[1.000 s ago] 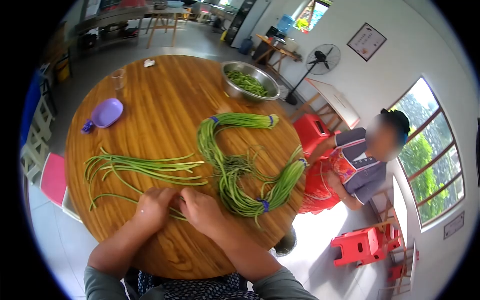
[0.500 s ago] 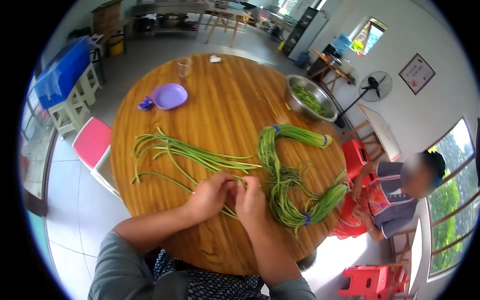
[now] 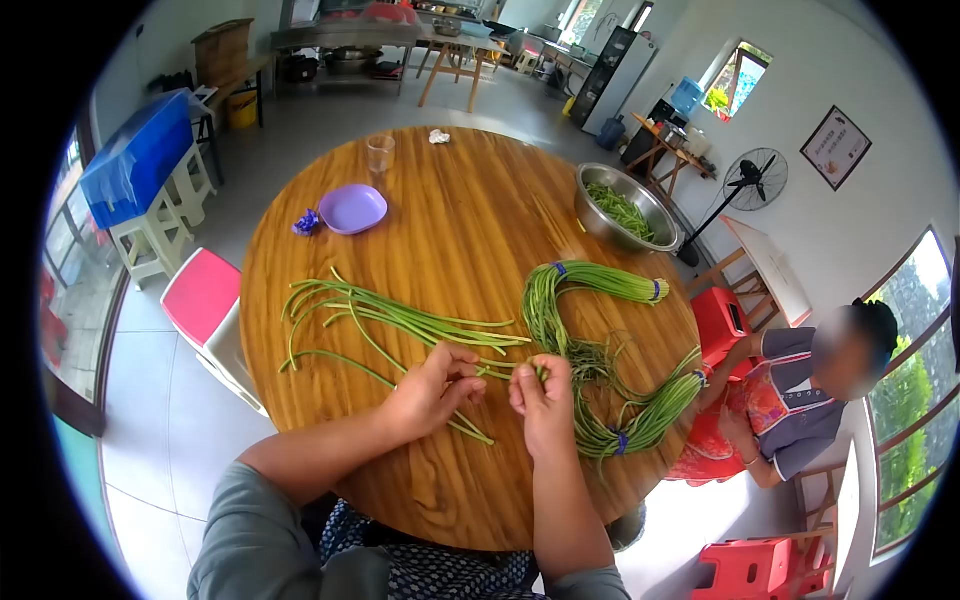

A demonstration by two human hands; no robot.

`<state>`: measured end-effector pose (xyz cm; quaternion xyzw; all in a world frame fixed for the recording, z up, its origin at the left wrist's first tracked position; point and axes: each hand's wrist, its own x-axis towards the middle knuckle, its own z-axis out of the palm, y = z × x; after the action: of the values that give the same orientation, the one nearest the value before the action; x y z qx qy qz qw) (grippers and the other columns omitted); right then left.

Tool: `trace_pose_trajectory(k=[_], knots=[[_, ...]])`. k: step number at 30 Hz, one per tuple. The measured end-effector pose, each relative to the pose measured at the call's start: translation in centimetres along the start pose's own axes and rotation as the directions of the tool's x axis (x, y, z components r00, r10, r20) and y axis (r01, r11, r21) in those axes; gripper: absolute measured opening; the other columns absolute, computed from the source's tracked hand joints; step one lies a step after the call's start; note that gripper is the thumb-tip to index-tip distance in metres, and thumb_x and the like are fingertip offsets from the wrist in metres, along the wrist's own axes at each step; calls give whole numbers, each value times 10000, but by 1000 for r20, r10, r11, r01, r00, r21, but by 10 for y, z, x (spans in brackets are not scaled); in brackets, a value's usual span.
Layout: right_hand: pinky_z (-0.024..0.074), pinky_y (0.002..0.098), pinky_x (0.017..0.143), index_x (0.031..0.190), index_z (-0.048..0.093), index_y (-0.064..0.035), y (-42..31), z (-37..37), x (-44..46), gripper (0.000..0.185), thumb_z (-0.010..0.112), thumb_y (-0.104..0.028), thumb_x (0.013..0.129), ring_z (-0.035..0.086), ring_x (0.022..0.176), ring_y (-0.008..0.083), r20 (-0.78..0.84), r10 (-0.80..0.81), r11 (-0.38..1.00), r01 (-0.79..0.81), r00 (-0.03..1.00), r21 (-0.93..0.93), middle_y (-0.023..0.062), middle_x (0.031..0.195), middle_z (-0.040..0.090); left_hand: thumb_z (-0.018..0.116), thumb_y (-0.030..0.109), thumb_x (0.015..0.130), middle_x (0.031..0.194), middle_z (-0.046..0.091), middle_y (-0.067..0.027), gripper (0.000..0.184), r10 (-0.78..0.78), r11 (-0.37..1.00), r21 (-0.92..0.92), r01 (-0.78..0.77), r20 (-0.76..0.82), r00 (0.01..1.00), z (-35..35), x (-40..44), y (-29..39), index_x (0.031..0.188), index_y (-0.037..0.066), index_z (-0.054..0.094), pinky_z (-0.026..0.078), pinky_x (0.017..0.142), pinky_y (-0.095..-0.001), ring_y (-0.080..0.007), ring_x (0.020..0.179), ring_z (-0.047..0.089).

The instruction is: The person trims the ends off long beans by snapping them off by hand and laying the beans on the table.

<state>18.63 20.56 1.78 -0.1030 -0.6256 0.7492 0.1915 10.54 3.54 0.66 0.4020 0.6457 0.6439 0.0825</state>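
My left hand (image 3: 432,393) is curled over the near edge of the loose garlic scapes, its thumb and forefinger closed around a thin green stem. Just to its right, my right hand (image 3: 545,408) is closed on a garlic scape (image 3: 541,374), whose green tip shows at the fingers. A short stretch of stem runs between the hands. Long loose garlic scapes (image 3: 400,318) fan out to the left on the table. Beyond my right hand lie bent bundles of garlic scapes (image 3: 625,286), tied with blue-purple bands.
The round wooden table (image 3: 470,235) carries a steel bowl (image 3: 667,232) of cut green pieces, a purple dish (image 3: 353,208), a crumpled purple tie (image 3: 306,223), a clear cup (image 3: 381,155) and white crumpled tissue (image 3: 439,137). A person (image 3: 790,400) sits at the right.
My hands have moved apart, the right one going rightward with a garlic scape in its fingers. The whole view has shifted slightly, so the table appears lower and further right.
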Motion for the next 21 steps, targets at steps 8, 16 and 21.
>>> trace_pose_trajectory(k=[8, 16, 21], knots=[[374, 236, 589, 1153, 528, -81, 2, 3, -2, 164, 560, -152, 1010, 442, 647, 88, 225, 258, 904, -317, 939, 287, 15, 774, 520, 535, -3, 985, 870, 654, -123, 283, -94, 970, -209, 123, 143, 985, 3, 1, -6, 1188, 7, 337, 545, 693, -294, -177, 775, 664], [430, 285, 632, 994, 556, -111, 11, 12, -4, 102, 553, -210, 1017, 485, 674, 114, 176, 247, 863, -298, 953, 407, 26, 818, 544, 515, 105, 1022, 831, 652, -103, 333, -144, 969, -191, 156, 74, 987, 5, -2, -9, 1285, 16, 332, 523, 677, -279, -154, 736, 643], [394, 291, 651, 950, 571, -120, -6, -32, 9, 142, 525, -235, 1019, 487, 707, 158, 172, 143, 638, -223, 975, 737, 45, 879, 536, 492, 96, 1028, 858, 632, -107, 366, -104, 965, -238, 111, 45, 994, 0, 0, -6, 1337, 19, 313, 510, 716, -275, -154, 755, 622]])
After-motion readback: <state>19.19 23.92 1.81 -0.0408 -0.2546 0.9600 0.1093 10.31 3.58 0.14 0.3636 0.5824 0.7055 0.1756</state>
